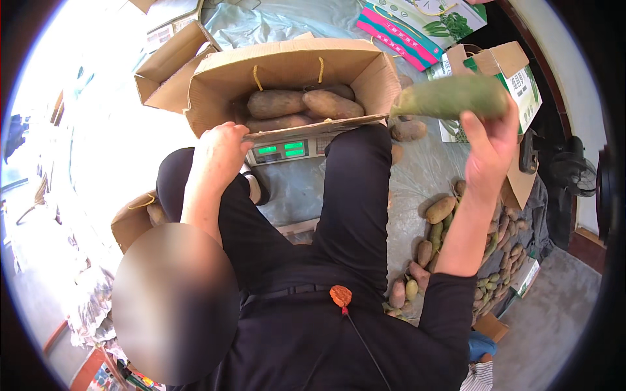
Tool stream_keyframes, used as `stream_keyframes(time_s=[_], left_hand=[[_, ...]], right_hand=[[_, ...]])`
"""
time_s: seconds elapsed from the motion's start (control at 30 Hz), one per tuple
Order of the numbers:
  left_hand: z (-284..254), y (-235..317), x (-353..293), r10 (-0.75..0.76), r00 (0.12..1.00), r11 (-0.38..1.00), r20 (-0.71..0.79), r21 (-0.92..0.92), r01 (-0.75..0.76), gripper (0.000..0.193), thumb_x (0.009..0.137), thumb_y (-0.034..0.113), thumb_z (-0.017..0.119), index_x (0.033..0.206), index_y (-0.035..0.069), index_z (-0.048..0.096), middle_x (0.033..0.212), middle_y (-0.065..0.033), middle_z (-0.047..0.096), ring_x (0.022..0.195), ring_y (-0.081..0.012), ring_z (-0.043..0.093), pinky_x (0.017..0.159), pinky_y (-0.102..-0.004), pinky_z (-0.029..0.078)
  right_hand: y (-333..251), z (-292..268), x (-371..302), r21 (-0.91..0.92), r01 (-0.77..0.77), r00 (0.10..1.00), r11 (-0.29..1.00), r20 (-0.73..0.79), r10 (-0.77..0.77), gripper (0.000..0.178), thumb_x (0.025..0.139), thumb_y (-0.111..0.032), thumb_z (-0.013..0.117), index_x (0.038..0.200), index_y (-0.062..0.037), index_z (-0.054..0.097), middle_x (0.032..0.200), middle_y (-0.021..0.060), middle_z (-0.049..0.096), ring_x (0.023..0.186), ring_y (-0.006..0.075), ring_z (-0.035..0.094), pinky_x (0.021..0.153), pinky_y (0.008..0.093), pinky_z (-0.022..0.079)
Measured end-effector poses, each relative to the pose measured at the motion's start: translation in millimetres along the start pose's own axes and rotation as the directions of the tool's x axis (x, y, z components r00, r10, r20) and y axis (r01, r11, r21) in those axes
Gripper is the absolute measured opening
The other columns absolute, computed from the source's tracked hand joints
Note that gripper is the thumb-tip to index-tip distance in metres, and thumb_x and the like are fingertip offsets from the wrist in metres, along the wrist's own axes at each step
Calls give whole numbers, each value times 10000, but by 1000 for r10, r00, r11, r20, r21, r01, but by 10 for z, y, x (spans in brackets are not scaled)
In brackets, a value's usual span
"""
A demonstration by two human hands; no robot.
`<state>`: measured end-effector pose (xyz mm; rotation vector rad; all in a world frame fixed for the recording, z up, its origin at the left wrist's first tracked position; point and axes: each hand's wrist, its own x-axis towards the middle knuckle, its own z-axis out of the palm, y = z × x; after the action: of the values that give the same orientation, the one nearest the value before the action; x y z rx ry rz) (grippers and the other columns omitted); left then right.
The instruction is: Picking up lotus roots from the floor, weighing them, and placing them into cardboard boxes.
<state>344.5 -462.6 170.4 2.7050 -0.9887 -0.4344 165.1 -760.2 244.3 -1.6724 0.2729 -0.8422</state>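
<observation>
My right hand (492, 146) is raised at the right, its fingers closed around the thick end of a long green radish (453, 98). The radish is smeared by motion and its pale tapered end points left, just beside the box's right wall. My left hand (218, 153) grips the near left edge of an open cardboard box (228, 68), fingers over the rim. Inside the box lie several brown, soil-coloured long roots (277, 103), and two yellow cord handles hang from its far wall. The box stands on a scale with a lit green display (280, 149), between my knees.
More roots (440, 208) lie heaped on plastic sheeting at the right. Printed cartons (521, 88) stand at the far right, near a black fan (574, 168). Another open carton (173, 62) sits behind the box, and one with roots (130, 221) is by my left knee.
</observation>
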Motion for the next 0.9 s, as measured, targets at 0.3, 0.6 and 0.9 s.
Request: stream_keyframes(time_s=[0.3, 0.6, 0.9], left_hand=[[12, -2, 23, 26, 1000, 999, 14, 39, -26, 219, 779, 126, 649, 955, -5, 651, 912, -165, 624, 892, -344, 598, 796, -410, 471], [55, -39, 16, 6, 1000, 1000, -11, 2, -6, 212, 789, 122, 635, 962, 5, 665, 932, -169, 639, 904, -339, 605, 811, -397, 470], [109, -16, 110, 106, 993, 994, 56, -35, -104, 255, 789, 132, 621, 1016, 21, 646, 957, -185, 631, 916, -362, 599, 804, -406, 463]], right_hand=[[16, 1072, 448, 39, 24, 921, 999, 387, -37, 442, 835, -127, 662, 1215, -14, 467, 1054, 94, 604, 915, 140, 570, 794, 279, 468], [399, 1439, 329, -100, -4, 911, 995, 410, 45, 383, 809, -196, 664, 1136, -21, 569, 976, 143, 653, 886, 216, 635, 807, 312, 479], [1245, -310, -746, -59, -369, 929, 928, -55, 366, 234, 836, -79, 643, 1059, -13, 610, 908, 37, 641, 832, 99, 584, 768, 254, 484]])
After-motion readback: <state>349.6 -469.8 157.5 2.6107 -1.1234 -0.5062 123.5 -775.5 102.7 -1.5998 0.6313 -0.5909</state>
